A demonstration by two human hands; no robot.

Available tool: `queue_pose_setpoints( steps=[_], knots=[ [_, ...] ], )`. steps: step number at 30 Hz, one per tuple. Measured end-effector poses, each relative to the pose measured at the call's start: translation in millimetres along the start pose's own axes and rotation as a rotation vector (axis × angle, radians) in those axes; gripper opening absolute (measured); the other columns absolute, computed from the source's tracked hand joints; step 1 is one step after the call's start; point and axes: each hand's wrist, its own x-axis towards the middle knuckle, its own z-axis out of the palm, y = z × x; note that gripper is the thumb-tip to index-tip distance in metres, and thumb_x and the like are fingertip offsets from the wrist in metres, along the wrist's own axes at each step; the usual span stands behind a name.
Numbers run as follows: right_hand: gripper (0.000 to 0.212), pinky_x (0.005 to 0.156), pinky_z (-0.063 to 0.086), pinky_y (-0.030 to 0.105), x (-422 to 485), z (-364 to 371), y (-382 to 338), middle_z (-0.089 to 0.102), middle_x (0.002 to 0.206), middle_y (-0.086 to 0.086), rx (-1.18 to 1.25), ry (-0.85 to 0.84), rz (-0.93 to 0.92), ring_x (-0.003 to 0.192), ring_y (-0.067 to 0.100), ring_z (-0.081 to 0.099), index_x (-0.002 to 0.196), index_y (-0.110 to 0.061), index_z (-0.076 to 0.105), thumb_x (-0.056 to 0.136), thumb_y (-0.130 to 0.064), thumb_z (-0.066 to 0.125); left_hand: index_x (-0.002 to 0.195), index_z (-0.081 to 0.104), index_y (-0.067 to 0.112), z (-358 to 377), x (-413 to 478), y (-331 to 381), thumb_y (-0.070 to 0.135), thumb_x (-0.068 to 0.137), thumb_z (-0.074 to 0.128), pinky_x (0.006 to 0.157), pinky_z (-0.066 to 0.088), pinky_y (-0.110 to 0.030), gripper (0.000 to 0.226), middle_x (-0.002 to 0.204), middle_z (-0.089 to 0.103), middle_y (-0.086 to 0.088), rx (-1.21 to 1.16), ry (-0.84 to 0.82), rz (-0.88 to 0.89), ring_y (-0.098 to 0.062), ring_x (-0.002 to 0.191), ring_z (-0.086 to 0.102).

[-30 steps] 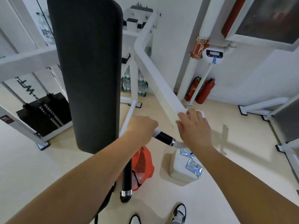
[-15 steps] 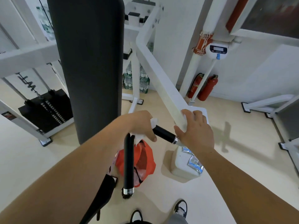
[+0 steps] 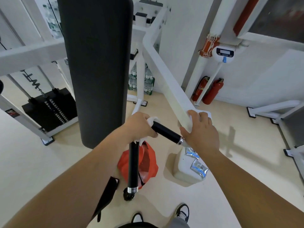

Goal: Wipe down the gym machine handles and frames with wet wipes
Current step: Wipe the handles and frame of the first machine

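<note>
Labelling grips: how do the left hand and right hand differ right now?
The left hand is closed around the black handle with a white wipe bunched under its fingers; the right hand rests on the end of the white frame bar. The left hand is curled in a fist, while the right hand is flatter, fingers draped over the bar's edge. Both are bare and touching the machine.

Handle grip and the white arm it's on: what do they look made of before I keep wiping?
Handle grip: looks like black rubber or foam, matte, with a shiny metal ring at its end. White arm: probably painted steel, with flat smooth faces and a slight sheen. The left hand holds a white wipe, thin and crumpled, likely nonwoven cloth.
</note>
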Motion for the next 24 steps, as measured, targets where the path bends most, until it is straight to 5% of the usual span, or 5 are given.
queue_pose_setpoints(
  steps=[5, 13, 18, 21, 24],
  knots=[
    [0.058, 0.084, 0.049, 0.041, -3.0, -1.1, -1.4, 0.047, 0.132, 0.009, -0.029, 0.007, -0.021, 0.115, 0.03, 0.05, 0.146, -0.029, 0.037, 0.095, -0.048, 0.057, 0.13, 0.049, 0.026, 46.9, -35.9, -26.1, 0.011, 0.097, 0.064, 0.065, 0.051, -0.024, 0.039, 0.1, 0.054, 0.007, 0.048, 0.504, 0.075, -0.01, 0.077, 0.059],
    [0.055, 0.079, 0.051, 0.041, -2.3, -3.9, -4.8, 0.048, 0.124, 0.008, -0.028, 0.012, -0.016, 0.107, 0.029, 0.053, 0.141, -0.03, 0.037, 0.094, -0.047, 0.06, 0.126, 0.04, 0.015, 24.4, -32.9, -26.1, 0.019, 0.102, 0.056, 0.072, 0.057, -0.035, 0.029, 0.107, 0.055, -0.005, 0.363, 0.316, 0.139, -0.022, 0.082, 0.064],
    [0.056, 0.078, 0.051, 0.04, -3.5, -2.3, -1.7, 0.05, 0.127, 0.009, -0.037, 0.025, -0.027, 0.106, 0.029, 0.055, 0.144, -0.029, 0.038, 0.095, -0.048, 0.059, 0.161, 0.008, 0.022, 16.9, -57.9, -44.1, 0.01, 0.102, 0.05, 0.09, 0.051, -0.035, 0.073, 0.136, 0.049, -0.005, 0.314, 0.246, 0.166, -0.021, 0.104, 0.057],
    [0.056, 0.077, 0.05, 0.04, -2.9, -0.1, -1.3, 0.05, 0.126, 0.01, -0.046, 0.034, -0.032, 0.105, 0.03, 0.055, 0.144, -0.028, 0.038, 0.095, -0.047, 0.059, 0.162, -0.011, 0.019, 48.1, -89.7, -62.4, 0.03, 0.106, 0.051, 0.126, 0.024, -0.046, 0.084, 0.171, 0.003, -0.002, 0.225, 0.275, 0.078, -0.026, 0.157, 0.012],
    [0.055, 0.074, 0.048, 0.041, -2.3, 0.5, -2.2, 0.05, 0.122, 0.012, -0.051, 0.034, -0.038, 0.103, 0.032, 0.054, 0.142, -0.026, 0.039, 0.095, -0.045, 0.061, 0.16, -0.018, 0.018, 61.7, -90.9, -58.6, 0.058, 0.102, 0.044, 0.129, 0.007, -0.049, 0.094, 0.17, -0.02, -0.001, 0.181, 0.381, 0.06, -0.024, 0.158, -0.016]
  ],
)
